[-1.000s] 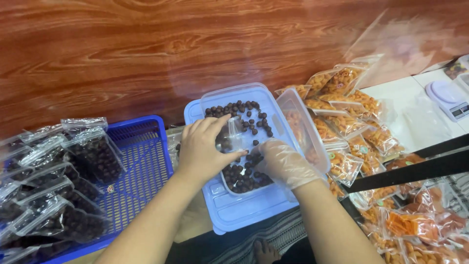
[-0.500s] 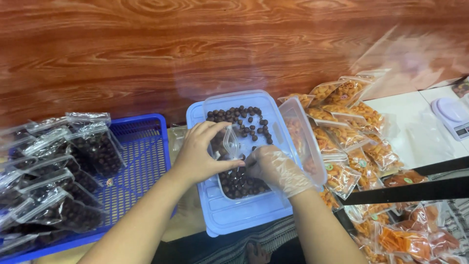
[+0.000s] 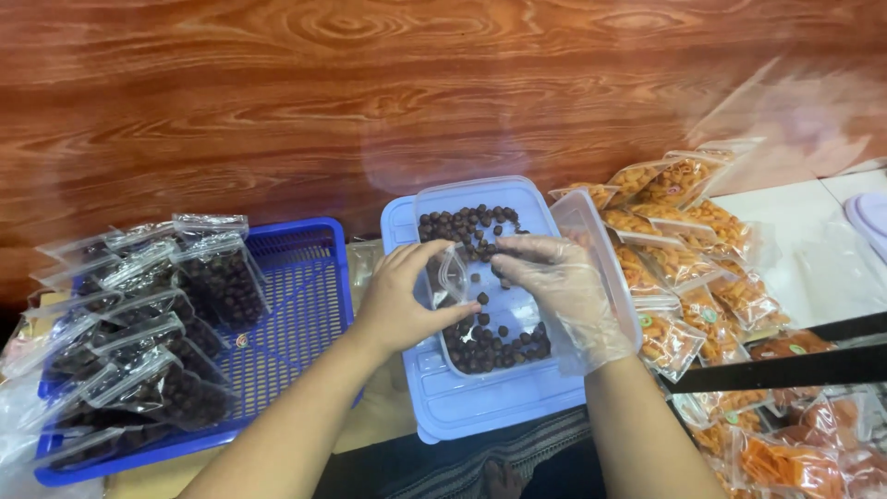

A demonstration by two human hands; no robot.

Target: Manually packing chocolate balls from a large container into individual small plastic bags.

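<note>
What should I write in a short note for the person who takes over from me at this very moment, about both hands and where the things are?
Left hand: bare, holds a small clear bag open over the clear container.
Right hand: in a thin clear glove, fingers at the bag's mouth, above the dark round pieces in the container.
The container sits on a light blue lid.
Done: filled bags of dark pieces lie in the blue basket on the left.
Left: many loose pieces remain in the container; the bag in hand looks nearly empty.
Bags of orange snacks lie to the right, untouched.
</note>
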